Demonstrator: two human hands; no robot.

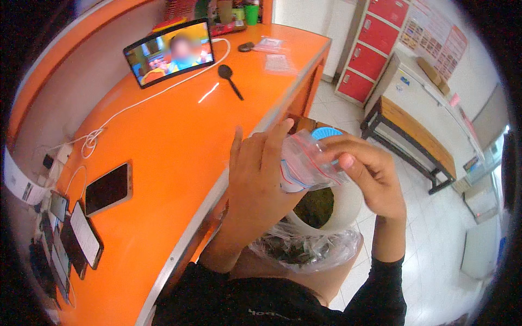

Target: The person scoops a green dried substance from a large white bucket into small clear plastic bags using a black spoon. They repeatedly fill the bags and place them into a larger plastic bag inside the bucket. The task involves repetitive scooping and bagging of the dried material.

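A clear zip-lock bag (304, 157) with red and blue lines is between my two hands, above my lap. My left hand (255, 175) has its fingers raised and its palm side against the bag; the thumb is hidden. At the bag's right side, my right hand (369, 169) pinches the plastic between thumb and fingers. Below the hands stands a round whitish tub (350, 203) with dark green material (316, 208) inside. A clear plastic bag (301, 246) holding dark, leafy-looking stuff lies on my lap, against the tub. Part of a blue plastic basket (326, 132) shows behind the right fingers.
On the orange counter (175, 134) are a black spoon (230, 81), a tablet (171, 53) playing video, a white cable (142, 100), a smartphone (108, 189) and flat plastic bags (279, 63). More phones lie at the left. Right are red lockers (367, 63) and a wooden-topped bench (416, 138).
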